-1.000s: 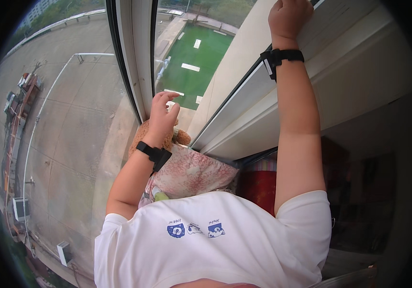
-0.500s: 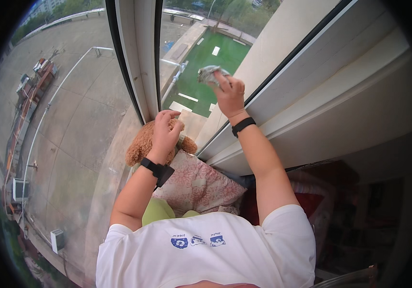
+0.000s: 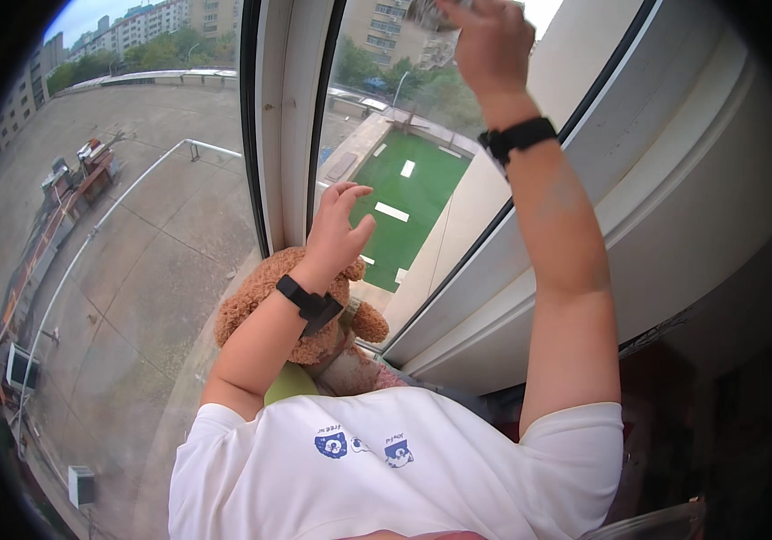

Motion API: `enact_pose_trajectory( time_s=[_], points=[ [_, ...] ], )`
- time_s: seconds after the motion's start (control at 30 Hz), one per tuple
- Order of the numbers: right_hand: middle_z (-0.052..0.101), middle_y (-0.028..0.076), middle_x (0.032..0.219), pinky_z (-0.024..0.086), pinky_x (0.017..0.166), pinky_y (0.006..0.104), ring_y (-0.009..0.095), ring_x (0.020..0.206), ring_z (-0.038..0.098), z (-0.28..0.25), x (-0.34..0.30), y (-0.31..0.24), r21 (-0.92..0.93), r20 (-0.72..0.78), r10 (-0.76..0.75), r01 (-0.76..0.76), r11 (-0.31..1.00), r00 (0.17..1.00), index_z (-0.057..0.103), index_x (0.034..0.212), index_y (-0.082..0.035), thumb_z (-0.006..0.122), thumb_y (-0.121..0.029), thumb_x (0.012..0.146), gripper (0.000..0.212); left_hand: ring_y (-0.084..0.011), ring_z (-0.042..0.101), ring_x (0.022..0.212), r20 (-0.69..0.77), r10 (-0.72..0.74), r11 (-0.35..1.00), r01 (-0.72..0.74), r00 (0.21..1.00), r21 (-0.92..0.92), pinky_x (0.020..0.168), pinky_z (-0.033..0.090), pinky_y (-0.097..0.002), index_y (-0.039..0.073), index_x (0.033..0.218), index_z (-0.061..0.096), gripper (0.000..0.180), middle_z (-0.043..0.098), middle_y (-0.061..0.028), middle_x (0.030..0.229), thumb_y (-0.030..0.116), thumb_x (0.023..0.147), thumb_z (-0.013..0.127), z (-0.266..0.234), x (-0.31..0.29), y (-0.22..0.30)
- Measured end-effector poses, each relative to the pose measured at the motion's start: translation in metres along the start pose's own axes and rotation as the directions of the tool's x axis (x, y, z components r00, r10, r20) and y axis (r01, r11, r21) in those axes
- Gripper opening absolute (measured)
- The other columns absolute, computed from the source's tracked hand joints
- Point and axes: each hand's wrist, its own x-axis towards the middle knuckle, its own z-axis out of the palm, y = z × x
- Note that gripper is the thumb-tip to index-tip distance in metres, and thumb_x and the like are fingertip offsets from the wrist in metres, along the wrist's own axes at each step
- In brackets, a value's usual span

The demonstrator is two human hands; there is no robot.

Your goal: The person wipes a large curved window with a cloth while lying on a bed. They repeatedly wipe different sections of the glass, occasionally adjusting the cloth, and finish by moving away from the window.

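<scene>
High up against the window pane [image 3: 447, 108], my right hand [image 3: 497, 56] grips a crumpled greyish cloth [image 3: 428, 13], partly cut off by the picture's top edge. My left hand [image 3: 339, 232] is raised near the white window post [image 3: 289, 117], its fingers apart and slightly bent, with nothing in them. Below that hand sits a brown curly teddy bear [image 3: 255, 292], partly hidden behind my left forearm. Whether my left fingertips touch the glass I cannot tell.
A broad white window frame [image 3: 530, 225] runs diagonally at the right. Beside the bear, a pink patterned cushion [image 3: 350, 371] shows only in part. Through the glass lie a grey flat roof [image 3: 152, 207], a green surface [image 3: 404, 193] and buildings [image 3: 152, 34].
My right hand has moved up and to the right with the cloth. The view has tilted upward, showing more buildings. My left hand stays raised above the bear.
</scene>
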Motion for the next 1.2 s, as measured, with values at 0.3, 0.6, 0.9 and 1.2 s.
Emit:
enact_pose_trajectory(
  time_s=[0.3, 0.6, 0.9, 1.2],
  points=[
    [0.066, 0.004, 0.118, 0.045, 0.088, 0.0449, 0.03, 0.101, 0.056, 0.025, 0.079, -0.001, -0.025, -0.386, 0.021, -0.033, 0.999, 0.922, 0.076, 0.105, -0.02, 0.057, -0.014, 0.086, 0.027, -0.0336, 0.058, 0.109, -0.176, -0.064, 0.997, 0.07, 0.982, 0.029, 0.087, 0.05, -0.0402, 0.008, 0.12, 0.06, 0.039, 0.054, -0.0153, 0.126, 0.02, 0.083, 0.06, -0.038, 0.03, -0.008],
    [0.058, -0.004, 0.127, 0.037, 0.095, 0.0413, 0.022, 0.111, 0.049, 0.088, -0.121, -0.118, 0.177, 0.024, -0.187, 0.18, 0.968, 0.982, 0.073, 0.107, -0.024, 0.062, -0.016, 0.081, 0.03, -0.0365, 0.056, 0.111, -0.061, -0.117, 0.987, 0.122, 0.991, 0.105, 0.093, 0.048, -0.0452, 0.007, 0.119, 0.06, 0.04, 0.057, -0.0171, 0.118, 0.021, 0.082, 0.062, 0.001, -0.028, -0.036],
    [0.056, -0.004, 0.129, 0.035, 0.098, 0.0372, 0.018, 0.114, 0.049, 0.093, -0.322, -0.19, 0.275, 0.482, -0.445, 0.352, 0.895, 0.755, 0.073, 0.099, -0.019, 0.058, -0.023, 0.084, 0.021, -0.0322, 0.056, 0.118, 0.186, -0.442, 0.625, 0.153, 0.878, 0.765, 0.1, 0.043, -0.0459, 0.015, 0.125, 0.063, 0.051, 0.058, -0.0119, 0.127, 0.025, 0.076, 0.069, -0.032, -0.104, -0.086],
    [0.062, -0.003, 0.124, 0.039, 0.091, 0.0401, 0.021, 0.111, 0.053, 0.063, -0.078, -0.077, 0.092, 0.173, -0.036, 0.02, 0.996, 0.984, 0.074, 0.094, -0.021, 0.061, -0.017, 0.082, 0.018, -0.0308, 0.056, 0.115, 0.31, -0.51, 0.601, 0.074, 0.803, 0.796, 0.094, 0.045, -0.0467, 0.016, 0.113, 0.068, 0.037, 0.061, -0.0098, 0.116, 0.019, 0.076, 0.067, -0.054, -0.099, -0.076]
  ],
)
